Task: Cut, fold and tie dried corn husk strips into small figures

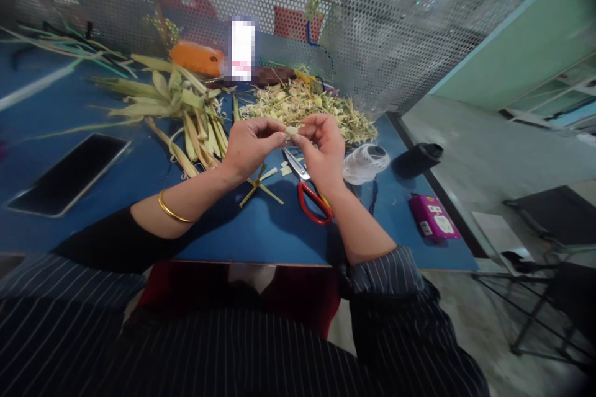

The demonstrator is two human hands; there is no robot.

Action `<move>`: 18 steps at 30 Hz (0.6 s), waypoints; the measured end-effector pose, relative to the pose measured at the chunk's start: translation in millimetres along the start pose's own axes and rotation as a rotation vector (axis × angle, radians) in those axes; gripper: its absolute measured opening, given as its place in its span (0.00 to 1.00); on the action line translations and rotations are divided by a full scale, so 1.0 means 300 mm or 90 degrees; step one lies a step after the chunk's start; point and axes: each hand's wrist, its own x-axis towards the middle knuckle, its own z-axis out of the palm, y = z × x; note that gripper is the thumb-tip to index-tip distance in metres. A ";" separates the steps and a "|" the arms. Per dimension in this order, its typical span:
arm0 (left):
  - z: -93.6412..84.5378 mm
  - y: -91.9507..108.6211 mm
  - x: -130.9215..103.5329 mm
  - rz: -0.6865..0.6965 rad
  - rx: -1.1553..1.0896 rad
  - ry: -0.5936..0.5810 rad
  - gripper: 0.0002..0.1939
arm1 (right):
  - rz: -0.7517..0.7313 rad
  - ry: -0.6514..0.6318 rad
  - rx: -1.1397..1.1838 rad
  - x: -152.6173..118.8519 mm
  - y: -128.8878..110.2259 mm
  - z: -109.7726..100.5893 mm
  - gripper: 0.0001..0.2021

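Observation:
Between my fingertips is a small pale strip of leaf (292, 131), pinched from both sides. My left hand (254, 144) holds its left end and my right hand (323, 149) its right end. Red-handled scissors (305, 186) lie on the blue table (279, 239) just below my right hand, blades pointing away. A small woven piece with several leaf arms (257, 183) rests beneath my left hand. Behind my hands spreads a heap of shredded dry leaf scraps (316, 102).
A bundle of long husk leaves (186, 115) and a black phone (72, 173) lie left. Orange pouch (198, 59) stands behind. On the right are a white thread spool (366, 163), a black spool (416, 159) and a purple packet (433, 218). A perforated metal screen (372, 31) borders the back.

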 end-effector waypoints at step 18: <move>-0.025 0.038 0.013 -0.107 0.052 -0.051 0.06 | -0.005 -0.091 -0.072 0.009 -0.015 -0.016 0.07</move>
